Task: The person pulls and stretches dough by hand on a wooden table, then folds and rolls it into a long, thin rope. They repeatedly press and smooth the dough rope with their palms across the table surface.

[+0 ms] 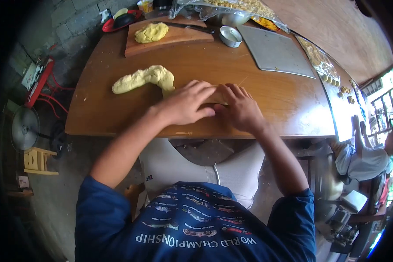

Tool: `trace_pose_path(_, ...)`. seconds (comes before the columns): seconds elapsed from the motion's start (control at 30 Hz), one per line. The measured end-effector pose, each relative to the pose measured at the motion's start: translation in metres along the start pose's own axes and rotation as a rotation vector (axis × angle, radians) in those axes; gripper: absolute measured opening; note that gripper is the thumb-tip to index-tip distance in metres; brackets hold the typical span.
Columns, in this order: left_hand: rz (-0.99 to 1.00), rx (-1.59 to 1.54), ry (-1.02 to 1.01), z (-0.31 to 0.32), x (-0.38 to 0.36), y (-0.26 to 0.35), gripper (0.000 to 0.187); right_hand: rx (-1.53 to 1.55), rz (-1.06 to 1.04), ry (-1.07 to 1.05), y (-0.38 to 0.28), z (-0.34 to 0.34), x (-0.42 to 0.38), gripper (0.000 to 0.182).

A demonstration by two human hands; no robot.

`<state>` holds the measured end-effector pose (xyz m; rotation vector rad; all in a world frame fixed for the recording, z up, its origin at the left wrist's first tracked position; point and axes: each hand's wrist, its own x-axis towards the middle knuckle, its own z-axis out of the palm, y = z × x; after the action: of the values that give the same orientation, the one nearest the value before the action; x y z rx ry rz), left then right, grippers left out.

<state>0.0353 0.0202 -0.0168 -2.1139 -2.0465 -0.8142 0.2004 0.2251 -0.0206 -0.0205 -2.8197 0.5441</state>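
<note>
A long pale dough piece point(149, 77) lies curved on the brown table, and its right end runs under my left hand point(187, 103). That hand is palm down with its fingers spread over the dough. My right hand point(241, 108) lies close beside it, palm down, its fingers on the right end of the dough strip point(215, 97) between the hands. Both hands cover much of that strip. Farther back, a yellow dough lump point(151, 32) rests on a wooden board point(179, 40).
On the board lies a dark knife point(190, 27). A round metal tin point(230, 36) and a flat metal tray point(275, 50) are at the back right. A red plate point(122, 21) stands back left. At the far right another person point(362, 157) is beside a second table with small dough pieces point(330, 80).
</note>
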Motion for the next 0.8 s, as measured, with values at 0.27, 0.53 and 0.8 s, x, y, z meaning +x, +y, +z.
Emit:
trace_pose_path(0.27,-0.287,0.025,0.033,0.047,0.039,-0.036,0.022,-0.166,0.215,0.075,0.015,0.01,0.035,0.031)
trace_pose_path(0.53,-0.359,-0.022,-0.038,0.027,0.06,-0.051,0.023,-0.219,0.139,0.081,0.045,0.013,0.059,0.041)
trace_pose_path(0.8,-0.239,-0.046,0.3,0.049,0.065,-0.067,0.044,-0.029,-0.121,0.401,0.072,0.024,0.077,0.03)
